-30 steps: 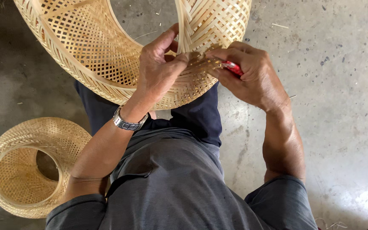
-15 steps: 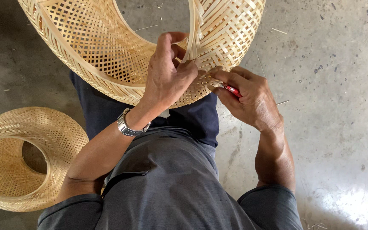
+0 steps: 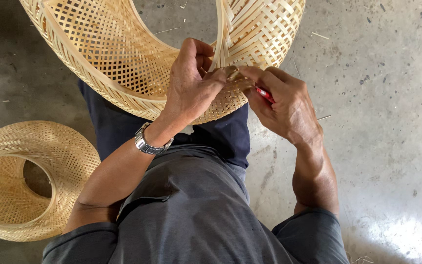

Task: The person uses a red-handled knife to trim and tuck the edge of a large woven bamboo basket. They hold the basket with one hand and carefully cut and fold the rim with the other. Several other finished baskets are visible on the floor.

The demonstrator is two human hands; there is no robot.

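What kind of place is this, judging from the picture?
Probably a simple basket-weaving workshop. The hands work on a large woven bamboo piece, a second woven piece lies beside the person, and the bare concrete floor is littered with thin bamboo slivers.

Shirt: grey short-sleeved cotton shirt [image 3: 196, 215] (with a chest pocket flap)
Trousers: dark navy cloth trousers [image 3: 221, 134]
Wrist: silver metal link-band wristwatch [image 3: 147, 143], left arm

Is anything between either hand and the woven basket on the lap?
Nothing visible: the left hand and right hand both touch the woven basket at its lower edge. The right one also holds a red tool.
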